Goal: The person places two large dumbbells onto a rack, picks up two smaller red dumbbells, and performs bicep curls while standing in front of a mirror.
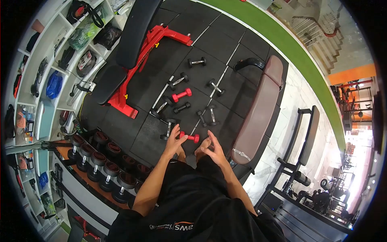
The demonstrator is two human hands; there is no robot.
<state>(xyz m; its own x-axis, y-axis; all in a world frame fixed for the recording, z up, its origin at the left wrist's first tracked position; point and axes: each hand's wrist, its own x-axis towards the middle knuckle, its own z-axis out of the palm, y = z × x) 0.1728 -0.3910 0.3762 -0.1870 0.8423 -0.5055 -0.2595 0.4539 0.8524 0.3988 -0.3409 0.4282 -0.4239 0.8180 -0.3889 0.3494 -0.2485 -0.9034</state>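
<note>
Seen from above, the left hand [174,139] closes its fingers on one end of a small red dumbbell [189,137] lying on the black rubber floor [161,72], the right hand [213,150] open just beside it, with black dumbbells [210,114] and another red dumbbell [182,95] scattered beyond, between a red bench [137,60] and a brown bench [260,109].

The floor [209,48] is covered in dark rubber tiles with pale seams. Loose dumbbells lie scattered on it: a red dumbbell [182,95] in the middle, a smaller red dumbbell [190,137] nearest the person, and several black-and-chrome dumbbells [197,61] around them, lying at different angles and mostly apart from one another. A red-framed bench [133,60] stands on the floor to one side, a brown padded bench [258,109] on the other.
</note>
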